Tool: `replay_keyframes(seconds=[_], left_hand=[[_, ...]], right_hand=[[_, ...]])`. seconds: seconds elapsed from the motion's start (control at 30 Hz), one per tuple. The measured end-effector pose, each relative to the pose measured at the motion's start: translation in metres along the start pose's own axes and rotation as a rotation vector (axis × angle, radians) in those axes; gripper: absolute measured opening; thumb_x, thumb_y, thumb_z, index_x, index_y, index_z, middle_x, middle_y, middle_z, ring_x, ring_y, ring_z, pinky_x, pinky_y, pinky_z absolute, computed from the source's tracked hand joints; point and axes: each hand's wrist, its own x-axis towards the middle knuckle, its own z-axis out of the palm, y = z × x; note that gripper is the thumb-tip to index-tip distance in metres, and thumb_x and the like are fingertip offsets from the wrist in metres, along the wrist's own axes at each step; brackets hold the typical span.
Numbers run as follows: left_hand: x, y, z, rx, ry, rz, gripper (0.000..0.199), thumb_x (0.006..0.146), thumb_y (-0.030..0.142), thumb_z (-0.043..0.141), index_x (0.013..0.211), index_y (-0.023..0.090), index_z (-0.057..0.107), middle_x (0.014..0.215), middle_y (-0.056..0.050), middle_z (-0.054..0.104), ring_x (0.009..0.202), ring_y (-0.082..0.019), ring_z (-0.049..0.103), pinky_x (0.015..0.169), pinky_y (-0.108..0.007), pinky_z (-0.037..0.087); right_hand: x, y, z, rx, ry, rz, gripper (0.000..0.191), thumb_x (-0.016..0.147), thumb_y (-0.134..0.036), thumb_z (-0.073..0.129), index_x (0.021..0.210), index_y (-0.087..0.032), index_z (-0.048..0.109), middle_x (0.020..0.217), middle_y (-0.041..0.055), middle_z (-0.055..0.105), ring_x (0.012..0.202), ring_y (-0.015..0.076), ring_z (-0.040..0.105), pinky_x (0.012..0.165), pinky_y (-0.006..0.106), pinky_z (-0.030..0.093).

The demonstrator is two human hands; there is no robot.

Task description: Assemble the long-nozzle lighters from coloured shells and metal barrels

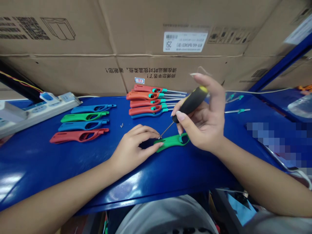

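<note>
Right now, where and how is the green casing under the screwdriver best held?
The green casing is probably best pinched at its broad left end, from the left, across both long edges: the right hand and screwdriver occupy the right side, where the casing has an opening.

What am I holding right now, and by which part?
Your right hand holds the screwdriver by its black-and-yellow handle. Your left hand touches the green casing at its slotted end; whether it grips is unclear.

Table [136, 177]: glossy, smooth. Held lighter [170, 141]: smooth plastic. Screwdriver [186, 109]: metal shaft [167, 130], matt plastic handle [191, 102]. Box [146, 42]: matt cardboard.
</note>
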Motion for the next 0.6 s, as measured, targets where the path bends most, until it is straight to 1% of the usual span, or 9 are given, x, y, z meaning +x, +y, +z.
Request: replay_keyframes(seconds=[0.1, 0.17, 0.27, 0.4, 0.5, 0.6], left_hand=[[0.000, 0.000, 0.001, -0.010, 0.012, -0.008, 0.006, 0.092, 0.023, 0.072, 0.097, 0.021, 0.075, 0.100, -0.004, 0.075, 0.094, -0.018, 0.069, 0.088, -0.035, 0.054], [0.000, 0.000, 0.001, -0.014, 0.018, -0.013, 0.006, 0.093, 0.022, 0.070, 0.096, 0.021, 0.076, 0.100, -0.004, 0.074, 0.093, -0.018, 0.069, 0.087, -0.035, 0.054], [-0.001, 0.000, 0.001, -0.022, 0.021, -0.002, 0.006, 0.093, 0.021, 0.070, 0.096, 0.021, 0.076, 0.100, -0.004, 0.074, 0.094, -0.017, 0.068, 0.088, -0.033, 0.054], [-0.002, -0.001, 0.002, -0.045, 0.012, 0.004, 0.006, 0.092, 0.019, 0.071, 0.095, 0.020, 0.076, 0.099, -0.004, 0.073, 0.093, -0.016, 0.068, 0.087, -0.032, 0.054], [-0.001, -0.001, 0.005, -0.107, 0.001, -0.016, 0.005, 0.091, 0.019, 0.072, 0.094, 0.020, 0.076, 0.099, -0.004, 0.072, 0.092, -0.016, 0.068, 0.086, -0.031, 0.055], [-0.001, -0.001, 0.007, -0.166, -0.017, -0.026, 0.004, 0.090, 0.019, 0.073, 0.093, 0.020, 0.076, 0.098, -0.004, 0.071, 0.092, -0.016, 0.068, 0.087, -0.032, 0.055]], right_hand=[[0.000, 0.001, 0.001, 0.005, -0.007, 0.015, 0.061, 0.091, -0.029, 0.070, 0.143, -0.046, 0.043, 0.118, -0.0019, 0.071, 0.077, 0.0120, 0.072, 0.059, 0.023, 0.057], [-0.002, 0.002, 0.001, 0.010, -0.009, 0.020, 0.061, 0.090, -0.027, 0.071, 0.142, -0.046, 0.043, 0.112, -0.0021, 0.073, 0.074, 0.0123, 0.072, 0.058, 0.023, 0.057], [-0.005, 0.001, 0.002, 0.001, -0.002, 0.067, 0.062, 0.090, -0.026, 0.070, 0.142, -0.045, 0.042, 0.106, -0.0015, 0.072, 0.076, 0.0141, 0.072, 0.057, 0.023, 0.058], [-0.008, -0.003, 0.003, -0.024, -0.006, 0.105, 0.065, 0.089, -0.023, 0.071, 0.143, -0.042, 0.041, 0.113, 0.0018, 0.070, 0.080, 0.0157, 0.073, 0.055, 0.023, 0.057], [-0.010, -0.005, 0.004, -0.041, -0.006, 0.109, 0.066, 0.088, -0.024, 0.073, 0.143, -0.043, 0.042, 0.115, 0.0016, 0.070, 0.078, 0.0155, 0.073, 0.054, 0.023, 0.057], [-0.010, -0.003, 0.005, -0.017, -0.009, 0.083, 0.072, 0.084, -0.023, 0.078, 0.144, -0.042, 0.042, 0.113, 0.0013, 0.070, 0.081, 0.0166, 0.074, 0.053, 0.022, 0.057]])
